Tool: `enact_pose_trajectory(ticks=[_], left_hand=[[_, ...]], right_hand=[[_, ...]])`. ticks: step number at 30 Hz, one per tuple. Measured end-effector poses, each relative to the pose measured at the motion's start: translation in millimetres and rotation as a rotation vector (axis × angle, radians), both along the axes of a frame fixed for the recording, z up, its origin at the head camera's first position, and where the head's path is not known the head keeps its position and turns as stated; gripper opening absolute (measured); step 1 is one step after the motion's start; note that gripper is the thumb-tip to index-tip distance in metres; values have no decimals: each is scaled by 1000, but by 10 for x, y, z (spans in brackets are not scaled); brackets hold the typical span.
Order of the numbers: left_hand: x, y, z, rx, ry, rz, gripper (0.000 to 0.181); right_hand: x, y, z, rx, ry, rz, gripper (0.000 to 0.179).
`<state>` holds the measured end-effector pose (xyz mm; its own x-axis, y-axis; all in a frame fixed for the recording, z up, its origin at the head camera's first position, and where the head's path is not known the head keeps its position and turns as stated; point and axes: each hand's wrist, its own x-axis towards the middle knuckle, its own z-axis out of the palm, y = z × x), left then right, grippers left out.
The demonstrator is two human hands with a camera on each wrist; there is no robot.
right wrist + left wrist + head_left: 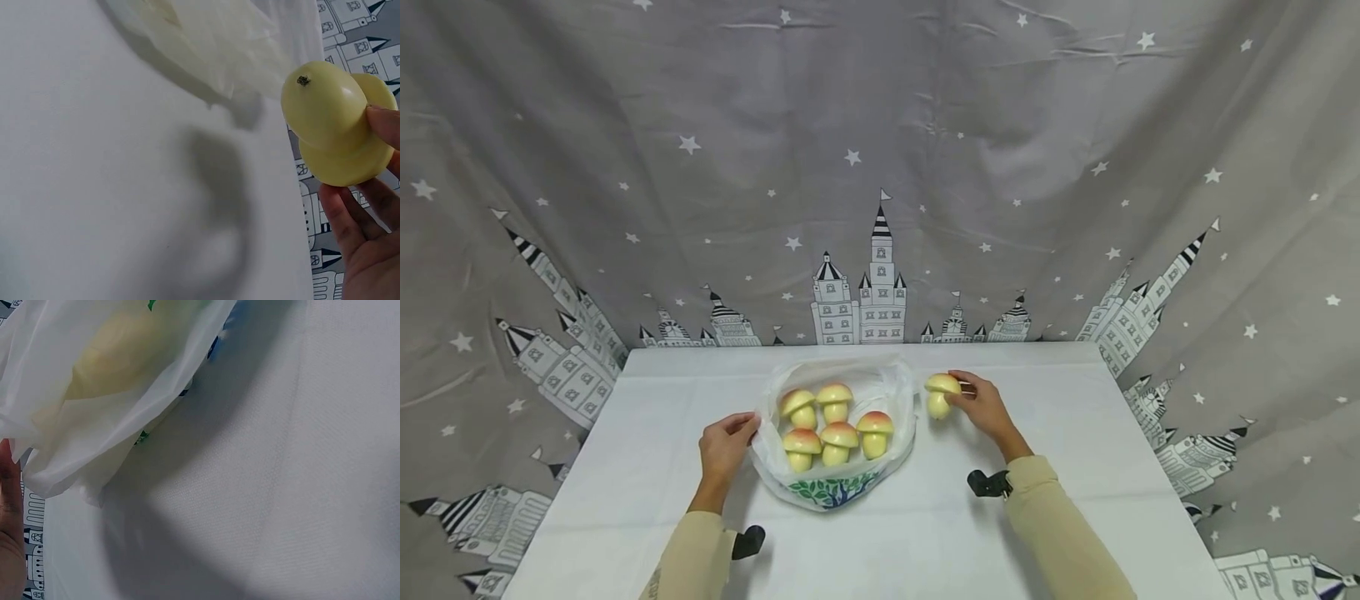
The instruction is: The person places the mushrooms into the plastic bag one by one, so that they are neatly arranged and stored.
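Observation:
My right hand [988, 410] holds a yellow toy mushroom [938, 405] just right of the plastic bag, its stem hanging downward. In the right wrist view the thumb and fingers grip the cap, and the stem end of the mushroom [325, 103] shows a small dark mark. My left hand [722, 448] pinches the left edge of the white plastic bag [898, 452]. The bag lies wide-mouthed, with a green and blue tree print on its front. Inside are several more mushrooms [838, 435] with reddish-yellow caps. Through the thin film [81, 444] a yellow shape shows in the left wrist view.
A white cloth covers the table [940, 533]. Behind and beside it hangs a grey curtain [925, 125] printed with stars and castles. Each sleeve carries a black device [987, 483] near the wrist.

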<state>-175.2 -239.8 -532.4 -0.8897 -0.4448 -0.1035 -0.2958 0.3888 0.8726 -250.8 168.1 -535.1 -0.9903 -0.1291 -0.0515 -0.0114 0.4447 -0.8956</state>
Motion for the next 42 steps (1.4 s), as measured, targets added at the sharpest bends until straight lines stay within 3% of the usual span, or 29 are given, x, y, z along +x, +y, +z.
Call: enact_pose_trajectory(ticks=[18,33,42], left_hand=[[-36,-11,-21,19,12,-9,29],[-27,9,-24,20,20,-11,28],[-28,13,-11,16,12,-10,29]], right_hand=[[-64,-282,157,-65,101,112,47],[-102,-573,221,-63,148,133,45],[-188,-720,131,-24,185,143,44]])
